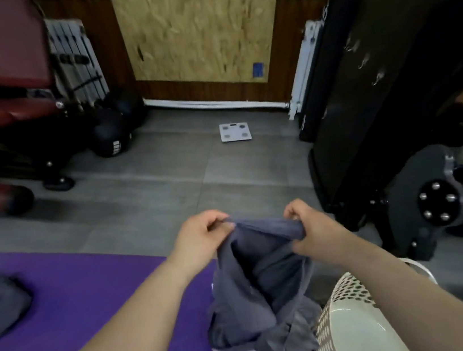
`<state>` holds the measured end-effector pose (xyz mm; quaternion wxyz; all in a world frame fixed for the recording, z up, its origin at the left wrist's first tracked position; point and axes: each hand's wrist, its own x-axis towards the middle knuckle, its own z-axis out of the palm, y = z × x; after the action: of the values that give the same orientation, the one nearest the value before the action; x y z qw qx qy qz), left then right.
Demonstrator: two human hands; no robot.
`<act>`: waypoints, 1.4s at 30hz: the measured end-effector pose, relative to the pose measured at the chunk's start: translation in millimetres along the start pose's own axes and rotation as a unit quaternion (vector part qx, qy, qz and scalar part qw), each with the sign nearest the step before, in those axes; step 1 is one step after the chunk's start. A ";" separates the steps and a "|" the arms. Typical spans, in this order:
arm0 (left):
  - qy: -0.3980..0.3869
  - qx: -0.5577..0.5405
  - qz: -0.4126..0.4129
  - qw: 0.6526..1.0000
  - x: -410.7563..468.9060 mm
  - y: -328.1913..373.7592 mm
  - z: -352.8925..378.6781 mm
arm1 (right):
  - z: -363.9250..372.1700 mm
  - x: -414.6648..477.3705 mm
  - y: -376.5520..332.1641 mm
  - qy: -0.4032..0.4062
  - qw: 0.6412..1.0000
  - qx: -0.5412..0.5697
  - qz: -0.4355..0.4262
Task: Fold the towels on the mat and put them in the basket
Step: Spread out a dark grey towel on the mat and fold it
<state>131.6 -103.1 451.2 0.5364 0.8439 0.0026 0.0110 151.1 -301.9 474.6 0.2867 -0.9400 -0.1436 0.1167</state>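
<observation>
L-hand (200, 239), R-hand (314, 230) pinch towel (256, 299) nr basket (351, 288).

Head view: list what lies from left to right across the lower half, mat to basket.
In order: folded dark grey towel on the purple foam mat → left hand → unfolded grey towel gripped by both hands → right hand → cream perforated plastic basket.

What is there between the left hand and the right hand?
In the head view, the upper edge of the grey towel spans from the left hand to the right hand; both pinch it.
</observation>
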 end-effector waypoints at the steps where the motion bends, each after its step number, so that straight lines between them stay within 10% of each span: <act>1: -0.003 0.013 0.019 1.000 0.0 14.7 -9.1 | -0.7 -2.1 -0.2 0.014 0.998 -0.054 0.010; 7: 0.040 0.063 0.110 0.991 -20.3 75.7 -61.4 | 11.1 -4.5 11.4 0.136 0.983 -0.098 0.072; 17: 0.197 0.078 0.015 0.977 -42.0 37.3 -168.4 | 5.8 -2.6 1.6 0.073 0.981 0.160 0.079; 28: 0.224 0.003 -0.036 0.974 -13.2 -86.5 -311.7 | 65.6 76.6 -147.2 0.037 0.989 0.112 0.088; 36: 0.161 0.085 -0.086 0.980 2.7 -193.2 -428.5 | 173.8 138.6 -290.9 0.015 0.972 0.175 0.153; 42: -0.130 -0.029 -0.061 0.989 -5.9 -187.3 -391.9 | 230.5 154.3 -365.2 -0.010 0.915 0.362 0.180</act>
<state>118.8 331.1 447.8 0.5562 0.8205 -0.0161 -0.1309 151.1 156.7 476.2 0.5803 -0.7804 0.0768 0.2196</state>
